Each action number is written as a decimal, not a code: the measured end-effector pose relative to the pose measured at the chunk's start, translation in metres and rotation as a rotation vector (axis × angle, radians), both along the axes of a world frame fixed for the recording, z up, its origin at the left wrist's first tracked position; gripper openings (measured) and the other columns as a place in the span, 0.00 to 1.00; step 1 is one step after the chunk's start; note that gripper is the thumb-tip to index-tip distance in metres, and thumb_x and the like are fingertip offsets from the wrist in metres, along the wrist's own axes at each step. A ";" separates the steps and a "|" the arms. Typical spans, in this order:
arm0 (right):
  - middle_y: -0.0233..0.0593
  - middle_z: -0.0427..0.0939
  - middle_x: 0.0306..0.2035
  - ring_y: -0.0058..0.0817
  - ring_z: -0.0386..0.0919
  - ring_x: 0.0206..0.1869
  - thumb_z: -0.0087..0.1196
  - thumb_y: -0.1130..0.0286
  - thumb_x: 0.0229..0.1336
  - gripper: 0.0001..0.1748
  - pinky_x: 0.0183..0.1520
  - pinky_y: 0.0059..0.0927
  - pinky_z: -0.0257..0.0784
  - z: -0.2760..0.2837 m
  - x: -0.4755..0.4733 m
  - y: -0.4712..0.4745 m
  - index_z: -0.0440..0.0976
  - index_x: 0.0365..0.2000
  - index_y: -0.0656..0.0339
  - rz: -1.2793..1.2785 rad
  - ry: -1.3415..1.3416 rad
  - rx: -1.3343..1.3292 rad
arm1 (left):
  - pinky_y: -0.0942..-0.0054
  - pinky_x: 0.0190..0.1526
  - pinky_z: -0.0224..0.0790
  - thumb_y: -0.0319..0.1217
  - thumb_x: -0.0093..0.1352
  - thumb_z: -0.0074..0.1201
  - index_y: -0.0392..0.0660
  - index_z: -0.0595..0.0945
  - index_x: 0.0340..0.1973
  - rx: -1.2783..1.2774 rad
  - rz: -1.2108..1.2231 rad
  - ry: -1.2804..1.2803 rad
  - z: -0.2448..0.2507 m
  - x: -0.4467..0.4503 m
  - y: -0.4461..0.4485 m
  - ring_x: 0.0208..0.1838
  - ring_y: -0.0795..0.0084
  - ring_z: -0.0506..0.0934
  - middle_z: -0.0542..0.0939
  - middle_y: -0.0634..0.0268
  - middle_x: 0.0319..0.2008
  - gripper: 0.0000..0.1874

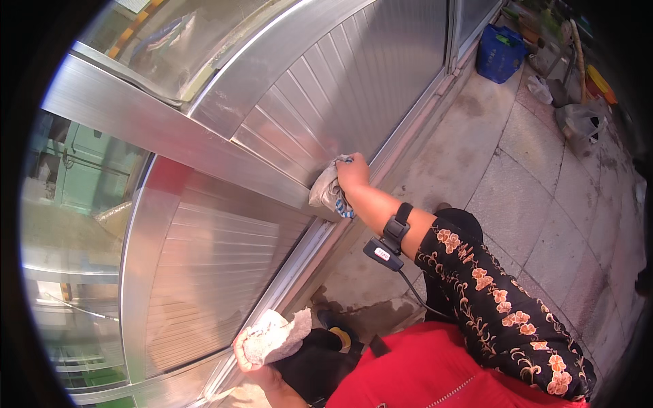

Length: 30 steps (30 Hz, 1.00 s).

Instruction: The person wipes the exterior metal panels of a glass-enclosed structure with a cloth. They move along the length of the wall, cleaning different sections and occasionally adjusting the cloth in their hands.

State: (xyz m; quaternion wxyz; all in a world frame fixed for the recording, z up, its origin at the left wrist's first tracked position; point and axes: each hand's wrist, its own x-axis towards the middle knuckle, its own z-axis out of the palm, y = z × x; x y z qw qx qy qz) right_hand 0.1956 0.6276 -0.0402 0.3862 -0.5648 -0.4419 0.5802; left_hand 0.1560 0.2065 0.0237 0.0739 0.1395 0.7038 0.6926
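My right hand (354, 173) grips a bunched greyish cloth (323, 191) with blue-striped edges. The cloth is against the low part of the metal frame, beside a ribbed aluminium door panel (311, 102) and just above the bottom track. In my left hand (245, 354) is a pale, thick cloth (280, 339), held near the lower edge of another ribbed panel (214, 255). Its fingers are partly hidden by that cloth. A wide metal upright (127, 122) stands between the two panels.
Glass panes (76, 224) sit beside the panels. A metal bottom track (301, 260) runs along the paving (530, 188). Farther off on the ground are a blue bag (500, 53), a grey plastic bag (581, 122) and a yellow-orange object (601, 84). A cable (416, 293) hangs from my right forearm.
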 end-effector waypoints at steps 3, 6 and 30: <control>0.41 0.80 0.35 0.28 0.78 0.38 0.60 0.74 0.59 0.09 0.44 0.32 0.73 0.042 -0.006 -0.012 0.72 0.38 0.64 -0.041 0.307 0.401 | 0.65 0.56 0.74 0.28 0.73 0.44 0.36 0.76 0.53 0.006 -0.025 -0.036 -0.002 0.002 0.004 0.51 0.63 0.79 0.79 0.56 0.49 0.15; 0.38 0.76 0.32 0.25 0.73 0.35 0.61 0.75 0.59 0.09 0.42 0.27 0.71 0.070 -0.013 -0.022 0.70 0.36 0.63 0.019 0.423 0.622 | 0.65 0.57 0.74 0.29 0.73 0.44 0.35 0.76 0.54 -0.036 -0.058 -0.027 -0.003 0.009 0.009 0.52 0.62 0.79 0.79 0.55 0.49 0.16; 0.51 0.83 0.41 0.47 0.81 0.46 0.62 0.69 0.55 0.17 0.49 0.41 0.73 -0.047 -0.004 0.018 0.76 0.44 0.66 -0.112 -0.069 -0.385 | 0.61 0.60 0.72 0.30 0.70 0.48 0.35 0.74 0.57 -0.084 -0.129 0.092 -0.014 0.010 0.020 0.57 0.59 0.77 0.77 0.52 0.54 0.21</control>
